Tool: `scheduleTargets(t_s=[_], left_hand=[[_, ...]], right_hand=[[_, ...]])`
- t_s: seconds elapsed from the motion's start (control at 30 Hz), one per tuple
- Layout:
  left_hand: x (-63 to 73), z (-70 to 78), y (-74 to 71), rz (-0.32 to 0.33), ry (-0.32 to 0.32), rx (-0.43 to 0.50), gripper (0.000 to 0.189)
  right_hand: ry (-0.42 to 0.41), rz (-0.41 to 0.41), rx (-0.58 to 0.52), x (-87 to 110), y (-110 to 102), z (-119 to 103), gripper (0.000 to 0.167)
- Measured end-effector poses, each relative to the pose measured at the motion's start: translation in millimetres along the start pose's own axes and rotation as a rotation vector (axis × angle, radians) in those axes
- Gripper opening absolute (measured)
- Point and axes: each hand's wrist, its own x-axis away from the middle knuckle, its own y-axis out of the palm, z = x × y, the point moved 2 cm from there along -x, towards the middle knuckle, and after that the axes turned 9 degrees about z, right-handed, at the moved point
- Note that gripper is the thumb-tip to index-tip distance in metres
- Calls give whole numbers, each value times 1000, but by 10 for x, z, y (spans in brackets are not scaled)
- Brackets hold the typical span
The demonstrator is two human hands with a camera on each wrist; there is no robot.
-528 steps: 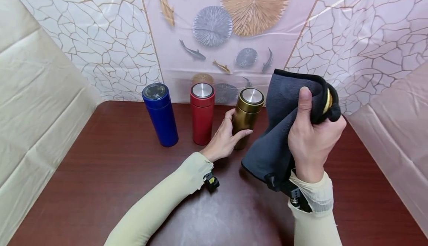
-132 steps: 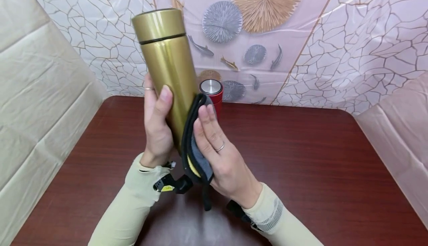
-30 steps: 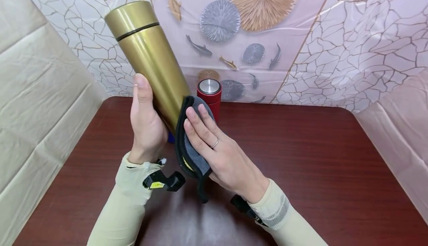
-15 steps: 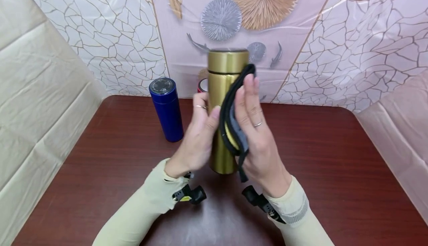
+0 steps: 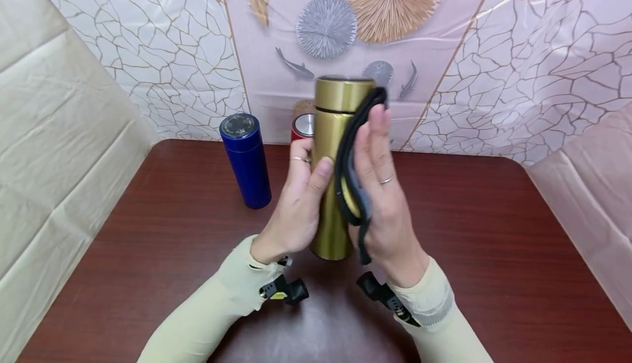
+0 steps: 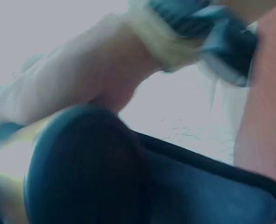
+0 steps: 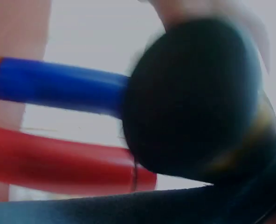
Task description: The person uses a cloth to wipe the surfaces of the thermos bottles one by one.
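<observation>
My left hand point(image 5: 296, 204) grips a gold thermos bottle point(image 5: 336, 138), its thumb across the near side. The bottle is held nearly upright off the table, and its dark round base point(image 7: 189, 98) faces the right wrist camera. My right hand point(image 5: 387, 204) presses a folded grey cloth point(image 5: 359, 187) with black edging and a yellow inner side flat against the bottle's right side. The right fingers are straight and reach up toward the lid; the thumb is mostly hidden. In the left wrist view, the cloth point(image 6: 212, 186) spreads beside the blurred bottle base.
A blue thermos bottle point(image 5: 247, 160) stands at the back left of the brown table point(image 5: 494, 231). Behind the gold bottle stands a red thermos bottle point(image 5: 302, 127), mostly hidden. Patterned sheets point(image 5: 163, 50) wall off the back and sides.
The gold bottle, once standing on the table, is in hand. Over the last second it swung from a left tilt to nearly upright, moving right, and the cloth shifted up it toward the lid.
</observation>
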Motion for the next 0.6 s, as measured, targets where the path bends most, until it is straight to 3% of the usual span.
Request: scheduleTargets(t_s=[0.23,0.4,0.47,0.6], left_hand=[[-145,155,-323,252,64,144,37],[-210,269,-541,412,118,205,41],[-234,280,-590,445,129,236,43],[-252,269,-593,445,113,282,42]], right_hand=[[-137,-191,18,193,283,-108,60],[-222,-306,57,309,401,-163,61],[-245,-326,66,336,426,-166,61],[-245,-333,55,350,414,-149,61]])
